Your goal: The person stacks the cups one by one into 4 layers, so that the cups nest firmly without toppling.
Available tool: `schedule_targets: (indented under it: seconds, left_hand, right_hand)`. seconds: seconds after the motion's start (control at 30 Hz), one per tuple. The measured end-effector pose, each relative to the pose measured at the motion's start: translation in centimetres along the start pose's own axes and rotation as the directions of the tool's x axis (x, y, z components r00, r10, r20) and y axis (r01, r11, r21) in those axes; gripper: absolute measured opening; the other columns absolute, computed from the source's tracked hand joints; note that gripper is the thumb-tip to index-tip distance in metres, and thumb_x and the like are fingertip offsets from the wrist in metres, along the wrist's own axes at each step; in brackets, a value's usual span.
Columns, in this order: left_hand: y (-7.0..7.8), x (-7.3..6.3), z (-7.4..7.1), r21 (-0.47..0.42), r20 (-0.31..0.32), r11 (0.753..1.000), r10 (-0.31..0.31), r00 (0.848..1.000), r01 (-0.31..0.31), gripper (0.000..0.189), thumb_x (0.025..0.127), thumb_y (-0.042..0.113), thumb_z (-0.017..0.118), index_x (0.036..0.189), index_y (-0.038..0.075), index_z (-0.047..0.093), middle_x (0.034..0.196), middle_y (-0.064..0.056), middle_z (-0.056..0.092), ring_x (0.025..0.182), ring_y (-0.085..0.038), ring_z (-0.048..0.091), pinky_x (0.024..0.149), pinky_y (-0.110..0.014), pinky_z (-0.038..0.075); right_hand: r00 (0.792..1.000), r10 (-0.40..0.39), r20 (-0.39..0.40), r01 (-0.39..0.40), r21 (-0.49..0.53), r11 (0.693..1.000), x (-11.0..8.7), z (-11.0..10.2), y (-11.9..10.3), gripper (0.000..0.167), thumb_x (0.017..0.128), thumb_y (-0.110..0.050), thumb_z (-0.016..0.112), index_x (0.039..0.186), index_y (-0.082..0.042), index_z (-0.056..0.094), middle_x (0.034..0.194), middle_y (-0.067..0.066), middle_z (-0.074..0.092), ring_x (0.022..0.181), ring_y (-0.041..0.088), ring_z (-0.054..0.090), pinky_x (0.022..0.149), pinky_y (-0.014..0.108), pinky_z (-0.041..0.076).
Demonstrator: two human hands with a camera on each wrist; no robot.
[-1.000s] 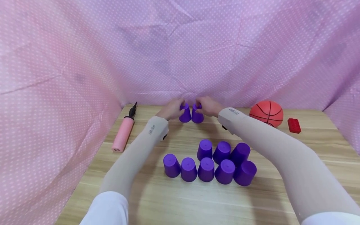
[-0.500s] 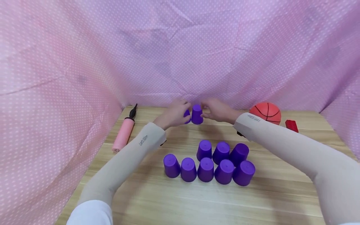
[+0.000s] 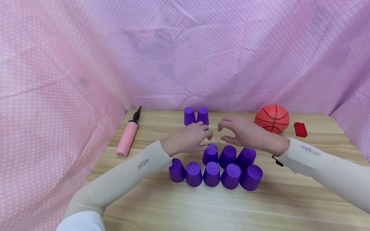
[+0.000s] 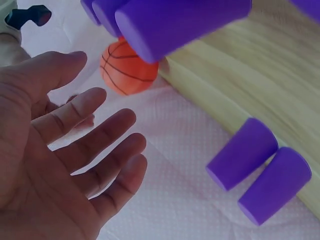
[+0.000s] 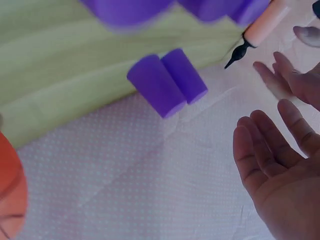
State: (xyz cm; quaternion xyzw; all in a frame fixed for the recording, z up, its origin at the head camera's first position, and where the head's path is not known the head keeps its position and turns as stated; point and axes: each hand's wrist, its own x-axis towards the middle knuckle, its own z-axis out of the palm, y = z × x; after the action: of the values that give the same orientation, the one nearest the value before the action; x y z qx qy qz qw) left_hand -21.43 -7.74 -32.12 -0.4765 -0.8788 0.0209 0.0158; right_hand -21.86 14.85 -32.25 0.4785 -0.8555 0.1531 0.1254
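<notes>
Two purple cups stand upside down side by side at the table's back, a left one and a right one. My left hand hovers in front of them, fingers loosely bent, nothing held; its thumb overlaps the leftmost cup of the middle row in the head view. To its right hangs my right hand, also empty, above the middle-row cups. Nearest me is a front row of several upside-down purple cups. Both wrist views show relaxed, spread fingers, with the back pair of cups beyond them.
A pink hand pump with a black nozzle lies at the table's left. At the back right sit an orange toy basketball and a red toy brick. Pink dotted cloth hangs round the wooden table.
Both hands have let go of the two back cups and drawn toward me, over the middle row. The back pair stays in place.
</notes>
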Motion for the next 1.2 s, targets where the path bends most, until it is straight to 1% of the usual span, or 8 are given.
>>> schedule_targets:
  seconds: [0.13,0.2,0.33,0.43,0.67,0.83,1.03,1.2]
  left_hand:
    - [0.7,0.0,0.3,0.025,0.021,1.0,0.011,1.0,-0.011,0.026,0.086,0.035,0.068,0.103,0.015,0.064,0.099,0.004,0.06,0.09,-0.017,0.049,0.079,-0.028,0.041]
    - [1.0,0.0,0.5,0.035,0.026,0.999,0.024,0.999,-0.025,0.026,0.085,0.035,0.069,0.101,0.015,0.064,0.097,0.004,0.059,0.088,-0.016,0.05,0.078,-0.027,0.042]
    - [1.4,0.2,0.8,0.043,0.04,0.997,0.058,0.998,-0.06,0.027,0.083,0.035,0.071,0.099,0.015,0.063,0.094,0.004,0.057,0.086,-0.013,0.051,0.075,-0.024,0.042]
    - [1.6,0.4,1.1,0.032,0.055,0.997,0.066,0.996,-0.067,0.026,0.084,0.034,0.071,0.099,0.015,0.062,0.092,0.005,0.056,0.086,-0.012,0.051,0.075,-0.023,0.042]
    - [1.8,1.0,1.6,0.009,0.096,0.999,0.049,0.994,-0.051,0.023,0.082,0.031,0.074,0.096,0.016,0.062,0.084,0.007,0.051,0.081,-0.012,0.05,0.071,-0.023,0.041]
    - [2.1,1.1,1.7,0.002,0.107,0.999,0.031,0.994,-0.032,0.022,0.082,0.027,0.075,0.095,0.016,0.062,0.084,0.006,0.05,0.08,-0.012,0.05,0.072,-0.023,0.041]
    - [2.2,1.3,1.8,0.029,0.116,0.999,0.019,0.993,-0.023,0.021,0.083,0.025,0.073,0.095,0.014,0.061,0.085,0.007,0.053,0.081,-0.013,0.051,0.073,-0.024,0.041]
    - [2.1,1.4,1.6,-0.034,0.144,0.999,-0.031,0.989,0.036,0.018,0.084,0.022,0.072,0.092,0.012,0.059,0.083,0.005,0.053,0.078,-0.012,0.051,0.069,-0.023,0.043]
  right_hand:
    - [0.999,0.022,0.045,-0.023,0.028,0.999,-2.3,0.5,-0.5,0.023,0.076,-0.016,0.078,0.092,-0.013,0.063,0.094,-0.003,0.058,0.086,0.014,0.056,0.072,0.033,0.049]
    - [0.998,0.012,0.069,-0.016,0.045,0.999,-3.1,0.8,-0.6,0.021,0.076,-0.017,0.078,0.09,-0.013,0.063,0.093,-0.004,0.057,0.084,0.013,0.055,0.071,0.032,0.048]
    - [0.994,-0.014,0.106,0.005,0.08,0.997,-4.3,1.7,-0.4,0.021,0.075,-0.017,0.078,0.086,-0.014,0.061,0.089,-0.004,0.056,0.079,0.011,0.052,0.068,0.03,0.047]
    - [0.993,-0.001,0.12,-0.01,0.092,0.996,-4.8,2.3,-0.2,0.021,0.075,-0.016,0.078,0.086,-0.015,0.06,0.088,-0.005,0.054,0.077,0.01,0.05,0.066,0.028,0.046]
    - [0.993,0.056,0.107,-0.066,0.097,0.993,-5.2,3.1,-0.2,0.021,0.075,-0.016,0.079,0.085,-0.015,0.06,0.085,-0.006,0.053,0.077,0.015,0.054,0.065,0.028,0.047]
    - [0.992,0.072,0.1,-0.081,0.093,0.992,-5.3,3.3,-0.2,0.021,0.075,-0.017,0.078,0.084,-0.016,0.059,0.084,-0.006,0.052,0.076,0.016,0.054,0.065,0.028,0.047]
    - [0.993,0.076,0.095,-0.086,0.112,0.99,-5.4,3.5,-0.2,0.021,0.076,-0.017,0.077,0.084,-0.015,0.058,0.083,-0.006,0.051,0.074,0.014,0.053,0.064,0.027,0.046]
    - [0.993,0.075,0.089,-0.086,0.126,0.988,-5.3,3.2,-0.2,0.021,0.077,-0.016,0.077,0.084,-0.015,0.057,0.083,-0.005,0.05,0.072,0.01,0.051,0.062,0.024,0.047]
